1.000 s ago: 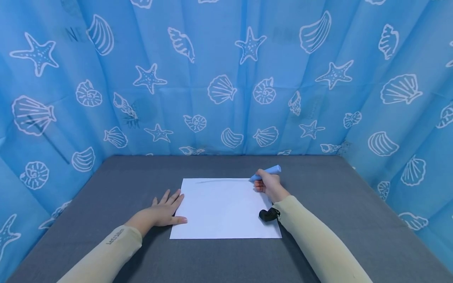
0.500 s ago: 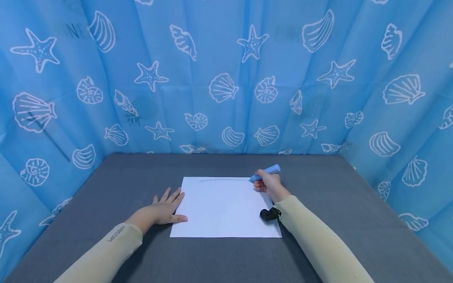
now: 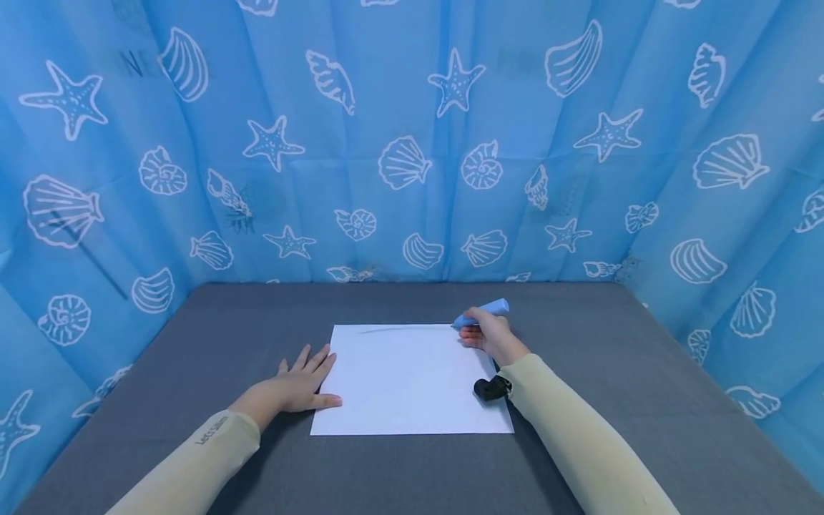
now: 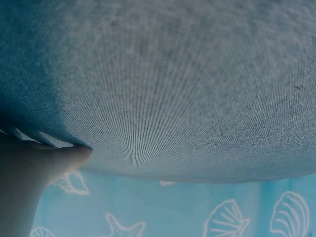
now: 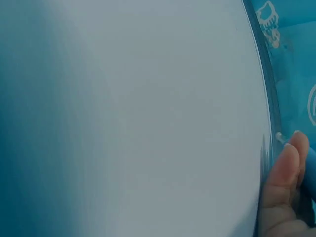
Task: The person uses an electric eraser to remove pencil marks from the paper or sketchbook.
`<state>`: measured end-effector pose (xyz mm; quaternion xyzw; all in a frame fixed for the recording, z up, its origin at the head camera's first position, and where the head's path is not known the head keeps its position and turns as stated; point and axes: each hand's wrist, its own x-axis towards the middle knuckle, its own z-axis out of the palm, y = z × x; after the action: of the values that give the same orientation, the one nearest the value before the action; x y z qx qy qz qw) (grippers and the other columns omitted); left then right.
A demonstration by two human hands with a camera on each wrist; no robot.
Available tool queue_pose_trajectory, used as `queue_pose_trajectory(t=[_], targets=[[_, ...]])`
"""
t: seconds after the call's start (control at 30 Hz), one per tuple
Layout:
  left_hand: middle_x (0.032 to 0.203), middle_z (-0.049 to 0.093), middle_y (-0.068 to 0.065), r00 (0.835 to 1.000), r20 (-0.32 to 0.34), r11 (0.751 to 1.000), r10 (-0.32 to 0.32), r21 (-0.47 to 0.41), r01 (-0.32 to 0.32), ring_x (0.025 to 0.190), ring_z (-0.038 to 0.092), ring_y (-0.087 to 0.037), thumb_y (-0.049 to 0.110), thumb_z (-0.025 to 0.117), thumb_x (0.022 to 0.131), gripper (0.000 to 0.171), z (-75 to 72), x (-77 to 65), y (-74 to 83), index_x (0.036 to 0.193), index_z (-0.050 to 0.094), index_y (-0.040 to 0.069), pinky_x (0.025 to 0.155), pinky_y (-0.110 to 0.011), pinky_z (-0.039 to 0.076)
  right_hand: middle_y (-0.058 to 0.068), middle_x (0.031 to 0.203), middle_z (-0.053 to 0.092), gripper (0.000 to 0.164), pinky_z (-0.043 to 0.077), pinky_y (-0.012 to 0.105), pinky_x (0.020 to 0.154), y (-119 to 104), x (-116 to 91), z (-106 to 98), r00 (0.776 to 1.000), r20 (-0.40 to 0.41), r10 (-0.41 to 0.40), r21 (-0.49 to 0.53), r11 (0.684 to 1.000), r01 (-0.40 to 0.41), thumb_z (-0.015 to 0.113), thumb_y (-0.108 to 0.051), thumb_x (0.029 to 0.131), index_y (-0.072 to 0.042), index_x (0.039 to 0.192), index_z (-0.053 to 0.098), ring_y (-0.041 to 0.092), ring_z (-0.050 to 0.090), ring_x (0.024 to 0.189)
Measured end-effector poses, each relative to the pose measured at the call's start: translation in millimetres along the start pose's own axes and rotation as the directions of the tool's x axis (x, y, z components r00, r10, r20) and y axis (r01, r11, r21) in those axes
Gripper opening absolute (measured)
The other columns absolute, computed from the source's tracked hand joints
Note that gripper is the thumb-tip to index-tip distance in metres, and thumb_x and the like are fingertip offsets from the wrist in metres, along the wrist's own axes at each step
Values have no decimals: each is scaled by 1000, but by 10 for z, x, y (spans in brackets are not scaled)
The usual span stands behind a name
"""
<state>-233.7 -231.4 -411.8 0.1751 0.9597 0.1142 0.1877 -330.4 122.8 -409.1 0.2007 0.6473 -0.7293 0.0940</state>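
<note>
right hand (image 3: 492,340) is grasping blue marker (image 3: 498,307) at far edge of paper (image 3: 405,390) | left hand (image 3: 292,388) is resting on its left edge, grip released

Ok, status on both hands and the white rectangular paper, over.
Left hand spread on left edge of white rectangular paper. Right hand grips light-blue cylindrical marker near far edge. Paper flat; black rounded wrist device hides part from head view.
</note>
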Motion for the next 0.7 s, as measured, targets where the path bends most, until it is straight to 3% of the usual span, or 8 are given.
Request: queue_pose_trajectory(t=[0.23, 0.7], targets=[[161, 8, -19, 1000, -5, 1000, -11, 8, 11, 144, -2, -48, 65, 54, 89, 96, 6, -7, 13, 154, 19, 3, 105, -72, 3, 4, 63, 55, 19, 47, 22, 51, -16, 28, -2, 997, -74, 15, -24, 1000, -17, 60, -17, 89, 1, 89, 54, 11, 52, 51], [161, 5, -19, 1000, 14, 1000, 0, -9, 0, 144, -6, -47, 75, 48, 84, 107, 12, 22, -22, 155, 16, 3, 105, -72, -2, 4, 60, 54, 19, 46, 21, 49, 5, 69, -10, 998, -56, -13, -65, 998, 9, 61, -16, 90, 2, 87, 57, 10, 51, 48]])
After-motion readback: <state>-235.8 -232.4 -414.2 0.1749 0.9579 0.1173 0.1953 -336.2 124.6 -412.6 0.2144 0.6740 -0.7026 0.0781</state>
